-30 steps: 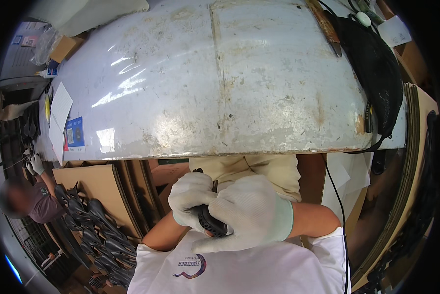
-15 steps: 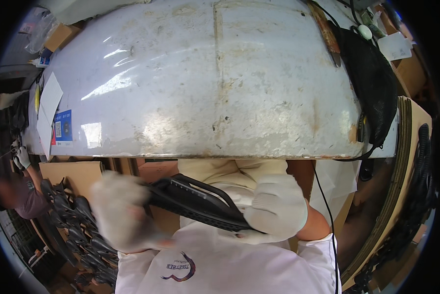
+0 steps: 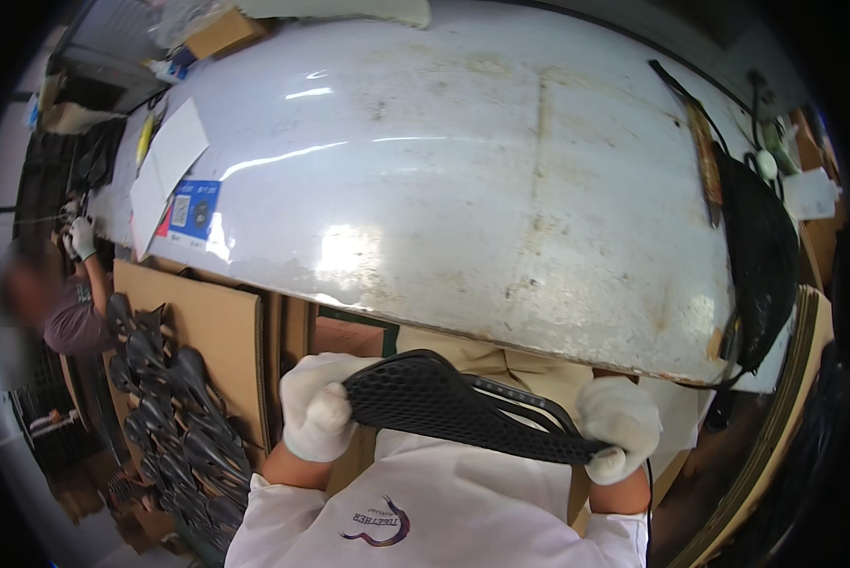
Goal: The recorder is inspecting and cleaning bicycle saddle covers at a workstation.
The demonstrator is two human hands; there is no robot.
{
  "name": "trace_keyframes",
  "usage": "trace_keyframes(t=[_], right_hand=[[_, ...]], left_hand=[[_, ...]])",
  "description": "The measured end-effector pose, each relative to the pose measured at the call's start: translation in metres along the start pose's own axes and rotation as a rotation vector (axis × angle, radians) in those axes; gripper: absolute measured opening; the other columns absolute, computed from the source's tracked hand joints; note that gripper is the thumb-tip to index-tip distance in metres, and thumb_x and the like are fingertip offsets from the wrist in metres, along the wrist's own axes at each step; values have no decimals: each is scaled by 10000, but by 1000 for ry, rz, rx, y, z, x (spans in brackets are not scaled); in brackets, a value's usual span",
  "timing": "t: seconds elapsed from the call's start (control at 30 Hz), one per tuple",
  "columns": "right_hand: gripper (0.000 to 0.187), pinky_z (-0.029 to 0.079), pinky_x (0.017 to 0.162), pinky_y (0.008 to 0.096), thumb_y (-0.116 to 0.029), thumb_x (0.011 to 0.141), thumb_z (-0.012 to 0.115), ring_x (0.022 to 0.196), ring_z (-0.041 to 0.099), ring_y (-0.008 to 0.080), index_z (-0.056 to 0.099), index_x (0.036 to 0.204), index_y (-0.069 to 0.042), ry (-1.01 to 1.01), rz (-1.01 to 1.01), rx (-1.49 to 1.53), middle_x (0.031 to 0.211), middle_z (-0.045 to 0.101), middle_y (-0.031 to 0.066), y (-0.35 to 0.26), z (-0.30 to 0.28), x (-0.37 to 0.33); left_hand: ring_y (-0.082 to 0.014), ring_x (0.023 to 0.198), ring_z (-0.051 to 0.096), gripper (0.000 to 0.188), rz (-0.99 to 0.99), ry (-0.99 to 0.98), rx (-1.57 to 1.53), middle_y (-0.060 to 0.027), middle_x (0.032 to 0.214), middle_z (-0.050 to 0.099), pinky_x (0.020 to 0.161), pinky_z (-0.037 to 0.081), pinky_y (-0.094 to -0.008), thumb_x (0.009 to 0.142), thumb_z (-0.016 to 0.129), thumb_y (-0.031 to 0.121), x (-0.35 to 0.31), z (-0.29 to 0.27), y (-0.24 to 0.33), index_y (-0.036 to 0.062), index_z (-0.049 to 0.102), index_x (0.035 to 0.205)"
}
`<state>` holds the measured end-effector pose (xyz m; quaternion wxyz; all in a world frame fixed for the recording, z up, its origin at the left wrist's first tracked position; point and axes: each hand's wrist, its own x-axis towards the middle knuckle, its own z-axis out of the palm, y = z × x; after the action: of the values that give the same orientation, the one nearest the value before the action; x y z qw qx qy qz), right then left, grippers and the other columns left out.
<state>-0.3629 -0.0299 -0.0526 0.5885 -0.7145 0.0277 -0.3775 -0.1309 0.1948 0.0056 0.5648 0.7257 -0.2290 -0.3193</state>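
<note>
A black bicycle saddle (image 3: 425, 402) with a honeycomb-patterned side and a long slot hangs level in front of my chest, off the table. Its broad end sits in my left hand (image 3: 319, 409), the gloved fingers closed around it. At the narrower end my right hand (image 3: 620, 423) grips with thumb and fingers pressed together. Both gloves are white knit. The saddle's far face is mostly hidden.
A white, stained table (image 3: 444, 189) lies ahead. Black saddles (image 3: 183, 417) are heaped at left beside cardboard (image 3: 193, 331). A black bag (image 3: 761, 265) and wood-handled tool (image 3: 704, 166) lie at right. A co-worker (image 3: 74, 303) works far left.
My left hand, blurred before, is now firmly closed on the saddle's broad end. The saddle has turned, showing its honeycomb side. The view has swung, shifting the table rightward.
</note>
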Motion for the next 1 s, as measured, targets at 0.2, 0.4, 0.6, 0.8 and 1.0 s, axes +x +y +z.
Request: trace_keyframes(t=[0.2,0.4,0.6,0.8,1.0], right_hand=[[540,513,509,404,-457,1048,583,477,561,260,578,699,-45,-125,-32,-161,573,534,62,-11,-8,1],[577,509,518,389,-547,993,627,489,560,257,613,705,-46,-280,-162,-224,568,502,53,-25,-10,-5],[536,508,530,383,-524,947,666,495,558,252,616,699,-51,-236,-158,-292,584,509,50,-26,-13,-8],[548,490,520,403,-534,913,700,493,538,260,641,720,-25,-409,-175,-351,593,497,64,-30,-25,-3],[485,439,576,403,-486,805,807,595,550,280,680,901,-29,-460,-26,-641,713,555,82,-35,-15,26]], left_hand=[[-337,683,721,900,117,-260,-45,-213,792,731,631,560,-380,999,483,745,9,-10,10,-114,716,869],[-353,678,697,658,353,-416,-31,-215,813,710,634,552,-392,1098,468,485,2,-21,5,-118,728,1061],[-365,708,684,554,208,-493,33,-220,843,698,636,523,-391,1077,480,386,5,-21,-5,-117,711,1057],[-345,680,648,482,207,-531,-9,-250,855,671,634,512,-404,1009,500,292,9,-19,-9,-143,689,1095],[-384,794,732,669,143,-471,67,-232,909,744,755,582,-408,1038,532,523,15,-4,12,-114,727,1096]])
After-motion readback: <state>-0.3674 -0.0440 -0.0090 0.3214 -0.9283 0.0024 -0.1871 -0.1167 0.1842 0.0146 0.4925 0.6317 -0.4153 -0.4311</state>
